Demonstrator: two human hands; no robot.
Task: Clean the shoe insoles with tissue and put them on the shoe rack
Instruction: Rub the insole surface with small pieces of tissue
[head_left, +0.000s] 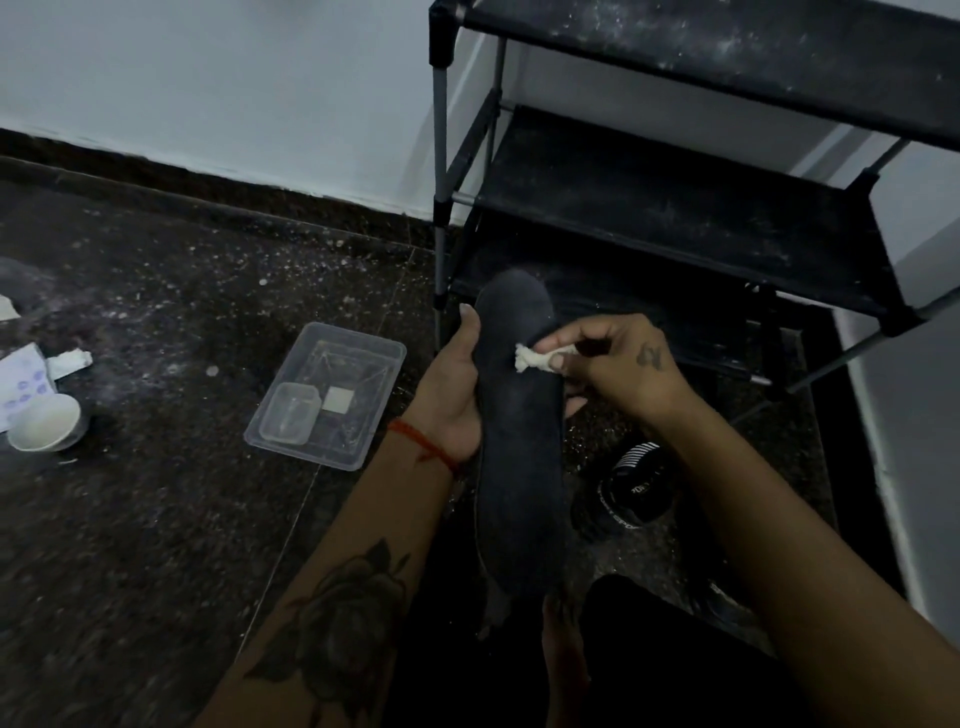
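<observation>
**Now wiping the insole in front of the rack**

Nearest to us, our forearms are reaching forward over the dark speckled floor. Our left hand is gripping the dark insole from its left edge, thumb lying along the side and fingers curling underneath, so the insole is standing nearly upright, toe end away from us. Our right hand is pinching a crumpled white tissue between thumb and fingertips and pressing it against the insole's upper half. Just beside the insole on the right, a black shoe with white stripes is lying on the floor. To the left, a clear plastic tray is holding a smaller clear container. Farther left, a white bowl is sitting near some papers. Beyond our hands, the black shoe rack is standing against the wall, its dusty shelves bare.
</observation>
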